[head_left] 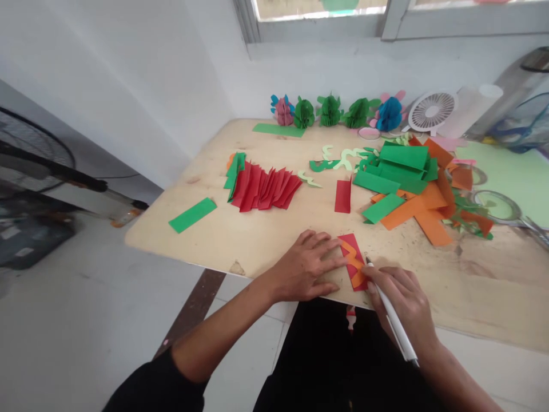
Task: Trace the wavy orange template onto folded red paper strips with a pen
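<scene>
At the table's front edge lies a red paper strip [346,240] with an orange zigzag paper cutout [354,261] on top of it. My left hand [309,266] rests flat with fingers spread, its fingertips touching the left side of the cutout and strip. A white pen [395,321] is gripped in my right hand [405,300], its tip close to the strip's right edge. A folded red paper piece [343,196] stands just beyond the strip. Further left sits a row of folded red papers [266,187].
Green papers [398,166] and orange papers [429,212] are heaped at the right, near scissors [529,229]. A green strip [193,214] lies at the left. Several paper honeycomb figures [330,110] and a small white fan [432,112] line the wall.
</scene>
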A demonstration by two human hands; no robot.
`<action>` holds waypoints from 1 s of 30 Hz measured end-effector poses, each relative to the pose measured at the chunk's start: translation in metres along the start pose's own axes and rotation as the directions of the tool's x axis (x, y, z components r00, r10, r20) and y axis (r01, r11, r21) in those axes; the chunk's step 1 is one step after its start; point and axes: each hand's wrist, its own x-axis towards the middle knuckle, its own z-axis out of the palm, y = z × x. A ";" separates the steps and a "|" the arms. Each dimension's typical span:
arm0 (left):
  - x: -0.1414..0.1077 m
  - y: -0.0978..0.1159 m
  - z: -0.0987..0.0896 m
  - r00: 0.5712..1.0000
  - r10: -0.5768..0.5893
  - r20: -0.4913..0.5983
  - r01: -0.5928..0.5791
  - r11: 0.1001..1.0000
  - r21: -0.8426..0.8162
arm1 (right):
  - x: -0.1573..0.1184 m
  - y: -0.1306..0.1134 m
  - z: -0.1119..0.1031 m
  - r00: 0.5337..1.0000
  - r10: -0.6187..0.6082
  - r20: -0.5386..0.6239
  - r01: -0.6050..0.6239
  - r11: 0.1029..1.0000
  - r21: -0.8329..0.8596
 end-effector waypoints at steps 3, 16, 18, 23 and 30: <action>0.000 -0.008 -0.004 0.999 0.034 0.036 -0.033 0.999 -0.031 | 0.002 -0.003 -0.002 1.000 0.026 -0.001 -0.026 1.000 0.002; 0.001 -0.025 -0.013 0.991 0.083 0.108 -0.070 0.991 -0.118 | 0.016 -0.006 -0.011 0.996 0.063 0.063 -0.067 0.996 0.065; 0.000 -0.025 -0.012 0.992 0.075 0.101 -0.061 0.989 -0.138 | 0.022 -0.008 -0.015 0.988 0.135 0.073 -0.144 0.981 0.128; -0.001 -0.025 -0.012 0.994 0.059 0.097 -0.042 0.985 -0.170 | 0.046 -0.013 -0.012 0.929 0.348 0.125 -0.370 0.882 0.292; -0.001 -0.026 -0.013 0.994 0.058 0.094 -0.039 0.981 -0.189 | 0.068 -0.012 0.008 0.860 0.461 0.220 -0.508 0.815 0.277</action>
